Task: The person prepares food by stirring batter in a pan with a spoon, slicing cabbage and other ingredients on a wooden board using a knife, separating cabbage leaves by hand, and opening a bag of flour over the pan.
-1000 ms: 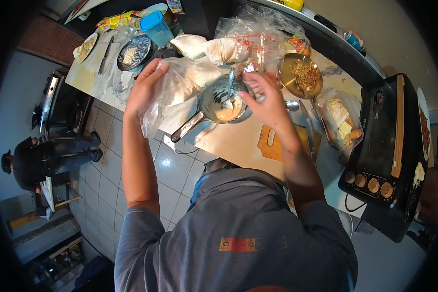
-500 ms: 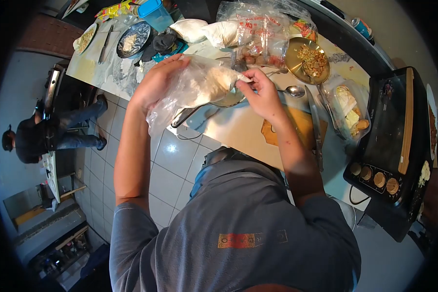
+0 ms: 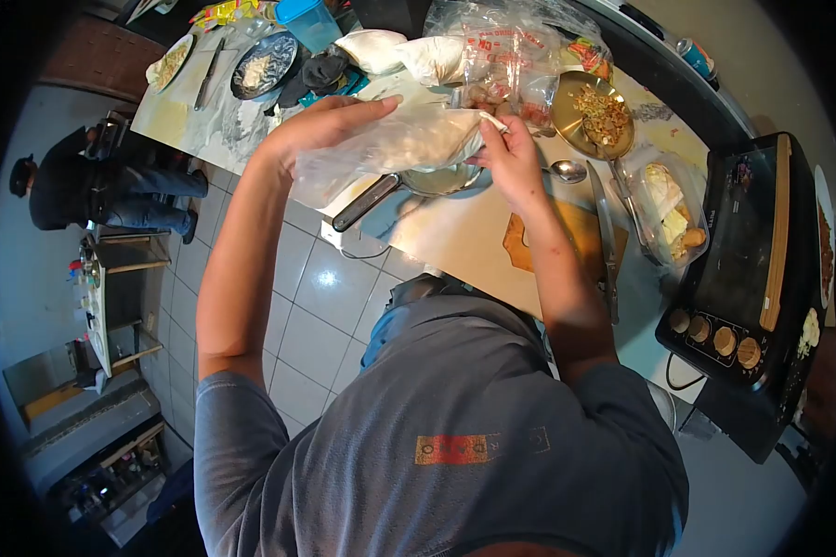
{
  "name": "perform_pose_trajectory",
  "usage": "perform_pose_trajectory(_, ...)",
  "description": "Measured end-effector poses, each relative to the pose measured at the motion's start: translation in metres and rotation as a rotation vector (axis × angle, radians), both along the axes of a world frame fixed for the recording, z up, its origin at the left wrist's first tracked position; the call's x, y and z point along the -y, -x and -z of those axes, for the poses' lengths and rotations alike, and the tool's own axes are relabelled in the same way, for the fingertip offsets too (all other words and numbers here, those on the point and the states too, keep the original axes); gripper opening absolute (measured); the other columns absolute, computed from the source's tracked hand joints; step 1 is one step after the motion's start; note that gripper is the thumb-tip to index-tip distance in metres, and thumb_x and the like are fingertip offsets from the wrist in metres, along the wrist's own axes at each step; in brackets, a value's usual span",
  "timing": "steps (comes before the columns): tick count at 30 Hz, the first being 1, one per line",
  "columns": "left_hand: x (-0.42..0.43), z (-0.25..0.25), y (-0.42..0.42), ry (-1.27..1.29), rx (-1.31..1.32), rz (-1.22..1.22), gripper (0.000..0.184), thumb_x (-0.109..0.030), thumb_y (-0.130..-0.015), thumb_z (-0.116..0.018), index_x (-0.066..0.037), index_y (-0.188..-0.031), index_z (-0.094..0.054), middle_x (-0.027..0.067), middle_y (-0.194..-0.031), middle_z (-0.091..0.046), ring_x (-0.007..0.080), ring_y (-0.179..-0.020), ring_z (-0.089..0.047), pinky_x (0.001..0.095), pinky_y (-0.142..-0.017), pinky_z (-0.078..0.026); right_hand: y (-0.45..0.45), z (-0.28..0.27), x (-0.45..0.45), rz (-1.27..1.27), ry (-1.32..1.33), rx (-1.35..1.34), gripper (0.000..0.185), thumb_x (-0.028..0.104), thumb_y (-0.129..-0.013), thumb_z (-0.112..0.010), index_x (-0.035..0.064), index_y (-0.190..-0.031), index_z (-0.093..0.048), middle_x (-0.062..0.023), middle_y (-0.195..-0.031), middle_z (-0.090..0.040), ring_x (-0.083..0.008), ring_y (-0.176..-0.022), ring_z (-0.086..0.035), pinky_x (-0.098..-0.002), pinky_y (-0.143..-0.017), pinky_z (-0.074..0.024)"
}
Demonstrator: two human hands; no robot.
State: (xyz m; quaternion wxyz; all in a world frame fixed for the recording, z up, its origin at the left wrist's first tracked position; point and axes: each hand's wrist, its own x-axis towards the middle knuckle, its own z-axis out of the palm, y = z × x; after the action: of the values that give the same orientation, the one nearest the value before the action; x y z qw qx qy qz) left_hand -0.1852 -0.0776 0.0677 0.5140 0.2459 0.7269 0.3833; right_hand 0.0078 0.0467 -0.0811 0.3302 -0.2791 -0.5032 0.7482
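A clear plastic bag with pale, floury contents is stretched sideways between my two hands above the counter. My left hand holds its wide, loose end, fingers extended along the top and the thumb side partly hidden. My right hand pinches the gathered corner at the other end. Beneath the bag sits a pan, its black handle pointing toward the counter's front edge; the bag hides part of the pan.
A brass-coloured pan of chopped food, a spoon, a knife and a cutting board lie to the right. Beyond are a toaster oven and food container. A dark bowl stands back left. Another person stands far left.
The bag has flattened and levelled out, its hanging loose end now raised. My left hand's fingers have straightened over it. My right hand has shifted slightly right, uncovering more of the pan's handle.
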Motion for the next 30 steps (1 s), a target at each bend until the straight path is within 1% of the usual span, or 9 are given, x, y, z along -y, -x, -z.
perform_pose_trajectory(8, 0.009, 0.008, 0.032, -0.185, 0.212, 0.274, 0.043, -0.025, -0.089, -0.064, 0.009, -0.113, -0.058, 0.0143, -0.110, -0.063, 0.0190, -0.096, -0.063, 0.0313, -0.082, -0.053, 0.001, -0.006, -0.001, 0.013, 0.108, 0.071, 0.031, 0.024, -0.100, -0.052, 0.0013, -0.120, -0.046, -0.0102, -0.100, -0.064, -0.0190, -0.076, -0.068, -0.0323, -0.067, -0.0565)
perform_pose_trajectory(10, 0.013, 0.007, 0.045, -0.188, 0.983, 0.116, 0.036, -0.018, -0.089, -0.060, 0.010, -0.112, -0.058, 0.0140, -0.113, -0.062, 0.0213, -0.102, -0.062, 0.0338, -0.089, -0.052, 0.002, -0.006, -0.004, 0.005, 0.118, 0.084, 0.029, 0.022, -0.099, -0.052, -0.0023, -0.114, -0.048, -0.0119, -0.098, -0.063, -0.0188, -0.073, -0.067, -0.0312, -0.060, -0.0572)
perform_pose_trajectory(11, 0.016, 0.012, 0.044, -0.187, 0.982, 0.119, 0.036, -0.018, -0.089, -0.060, 0.010, -0.112, -0.058, 0.0140, -0.113, -0.062, 0.0213, -0.102, -0.062, 0.0338, -0.089, -0.052, 0.003, -0.006, -0.004, 0.008, 0.117, 0.083, 0.029, 0.022, -0.099, -0.052, -0.0023, -0.114, -0.048, -0.0119, -0.098, -0.063, -0.0188, -0.073, -0.067, -0.0312, -0.060, -0.0572)
perform_pose_trajectory(13, 0.021, 0.015, 0.029, -0.839, 0.338, 0.516, 0.034, -0.009, -0.086, -0.060, 0.010, -0.114, -0.057, 0.0126, -0.113, -0.062, 0.0217, -0.103, -0.062, 0.0358, -0.095, -0.051, 0.005, -0.007, -0.006, 0.000, 0.140, 0.125, 0.027, 0.022, -0.099, -0.052, -0.0016, -0.112, -0.052, -0.0104, -0.095, -0.064, -0.0171, -0.067, -0.065, -0.0306, -0.058, -0.0560)
perform_pose_trajectory(15, 0.028, 0.028, 0.038, -0.460, 0.667, 0.113, 0.043, -0.009, -0.081, -0.069, 0.007, -0.119, -0.056, 0.0109, -0.115, -0.062, 0.0214, -0.105, -0.061, 0.0344, -0.098, -0.048, 0.005, -0.011, -0.009, 0.003, 0.144, 0.141, 0.027, 0.022, -0.099, -0.052, -0.0014, -0.112, -0.054, -0.0096, -0.092, -0.064, -0.0168, -0.065, -0.064, -0.0304, -0.058, -0.0556)
perform_pose_trajectory(19, 0.017, 0.030, 0.005, -0.419, -0.126, 0.088, 0.048, -0.023, -0.078, -0.079, -0.003, -0.117, -0.061, 0.0056, -0.110, -0.065, 0.0182, -0.099, -0.061, 0.0290, -0.092, -0.048, 0.005, -0.013, -0.012, -0.023, 0.177, 0.192, 0.030, 0.026, -0.098, -0.053, -0.0011, -0.110, -0.056, -0.0082, -0.085, -0.064, -0.0159, -0.063, -0.063, -0.0294, -0.058, -0.0545)
perform_pose_trajectory(21, 0.004, 0.009, -0.008, 0.023, -0.803, 0.349, 0.033, -0.025, -0.084, -0.073, -0.003, -0.107, -0.066, 0.0057, -0.098, -0.069, 0.0150, -0.093, -0.063, 0.0287, -0.083, -0.050, 0.007, -0.010, -0.016, -0.052, 0.163, 0.247, 0.031, 0.028, -0.098, -0.054, -0.0008, -0.110, -0.056, -0.0082, -0.084, -0.065, -0.0163, -0.062, -0.063, -0.0294, -0.058, -0.0545)
perform_pose_trajectory(22, 0.010, 0.033, -0.013, -0.478, -0.744, 0.137, 0.025, -0.026, -0.089, -0.067, -0.003, -0.098, -0.069, 0.0058, -0.085, -0.069, 0.0145, -0.080, -0.063, 0.0309, -0.075, -0.050, 0.008, -0.008, -0.017, -0.080, 0.153, 0.299, 0.032, 0.029, -0.097, -0.055, -0.0005, -0.110, -0.055, -0.0083, -0.083, -0.065, -0.0166, -0.062, -0.063, -0.0294, -0.059, -0.0546)
perform_pose_trajectory(30, -0.013, 0.045, -0.013, -0.509, -0.118, -0.005, 0.024, -0.021, -0.092, -0.062, 0.002, -0.099, -0.064, 0.0061, -0.082, -0.066, 0.0150, -0.066, -0.062, 0.0289, -0.063, -0.052, -0.002, -0.017, -0.027, -0.136, 0.368, 0.113, 0.036, 0.029, -0.096, -0.059, 0.0046, -0.120, -0.048, -0.0098, -0.099, -0.065, -0.0190, -0.083, -0.065, -0.0347, -0.073, -0.0542)
